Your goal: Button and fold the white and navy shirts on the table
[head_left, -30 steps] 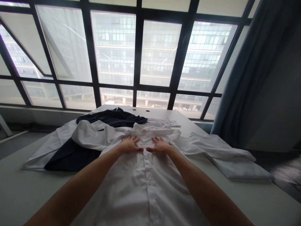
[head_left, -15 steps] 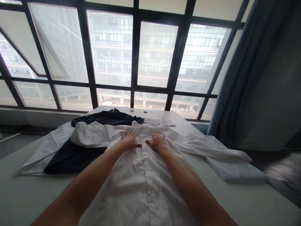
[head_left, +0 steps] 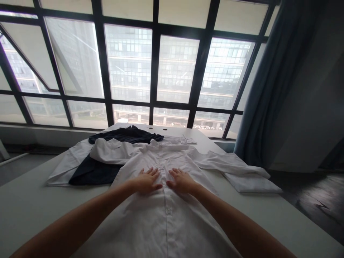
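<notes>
A white button-up shirt [head_left: 161, 218] lies spread front-up on a pale table [head_left: 24, 211], its collar toward the window. My left hand [head_left: 146, 180] rests flat on the shirt's chest just left of the button placket, fingers stretched out. My right hand [head_left: 181, 180] lies flat just right of the placket, fingers also spread. Both thumbs nearly meet over the buttons. Neither hand holds anything. The shirt's right sleeve [head_left: 233, 165] stretches out over the table toward the right.
A dark navy garment [head_left: 94, 172] and another white garment [head_left: 67, 165] lie at the left behind the shirt. A folded white cloth [head_left: 249, 183] sits at the right. A large grid window [head_left: 153, 68] fills the back; a blue-grey curtain [head_left: 271, 89] hangs at right.
Both hands have slid down the shirt front toward me, from just below the collar to mid-chest, staying flat either side of the placket. The camera view shifted slightly.
</notes>
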Demonstrator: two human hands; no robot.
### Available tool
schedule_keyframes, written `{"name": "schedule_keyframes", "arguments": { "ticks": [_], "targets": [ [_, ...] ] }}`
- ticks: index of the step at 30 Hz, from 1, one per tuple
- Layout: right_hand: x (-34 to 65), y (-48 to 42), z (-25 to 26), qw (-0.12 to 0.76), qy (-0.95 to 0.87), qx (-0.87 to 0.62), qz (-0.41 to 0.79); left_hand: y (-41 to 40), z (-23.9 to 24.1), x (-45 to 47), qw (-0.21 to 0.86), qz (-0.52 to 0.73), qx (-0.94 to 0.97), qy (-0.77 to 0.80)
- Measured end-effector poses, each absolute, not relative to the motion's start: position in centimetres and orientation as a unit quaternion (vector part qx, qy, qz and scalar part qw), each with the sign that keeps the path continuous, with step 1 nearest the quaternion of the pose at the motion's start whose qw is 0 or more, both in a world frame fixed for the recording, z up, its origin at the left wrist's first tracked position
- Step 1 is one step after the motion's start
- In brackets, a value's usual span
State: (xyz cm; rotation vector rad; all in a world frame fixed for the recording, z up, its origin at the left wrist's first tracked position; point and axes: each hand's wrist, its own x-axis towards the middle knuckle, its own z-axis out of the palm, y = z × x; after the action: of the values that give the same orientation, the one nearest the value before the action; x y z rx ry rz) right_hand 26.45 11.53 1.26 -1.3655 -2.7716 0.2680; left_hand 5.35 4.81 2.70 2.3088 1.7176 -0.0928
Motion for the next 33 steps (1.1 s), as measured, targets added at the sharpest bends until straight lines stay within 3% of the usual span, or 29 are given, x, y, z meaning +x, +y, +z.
{"name": "schedule_keyframes", "arguments": {
  "ticks": [6,12,17,22,33],
  "targets": [
    [26.6,7.3,1.2,-0.021,-0.877,-0.462,0.131,-0.1,1.6,6.3,0.13,-0.019,0.776,0.617],
    [24.3,10.8,1.2,-0.041,-0.873,-0.467,0.131,4.8,0.5,3.3,0.108,-0.004,0.771,0.627],
    [22.0,13.8,1.0,0.038,-0.878,-0.475,0.038,9.6,0.2,1.7,0.062,0.022,0.771,0.634],
    [22.6,11.3,1.4,0.097,-0.895,-0.432,-0.058,7.6,0.1,3.3,-0.038,0.093,0.769,0.631],
    [27.8,4.4,4.3,0.093,-0.937,-0.312,0.129,-2.3,3.3,6.4,0.103,0.112,0.86,0.488]
  ]
}}
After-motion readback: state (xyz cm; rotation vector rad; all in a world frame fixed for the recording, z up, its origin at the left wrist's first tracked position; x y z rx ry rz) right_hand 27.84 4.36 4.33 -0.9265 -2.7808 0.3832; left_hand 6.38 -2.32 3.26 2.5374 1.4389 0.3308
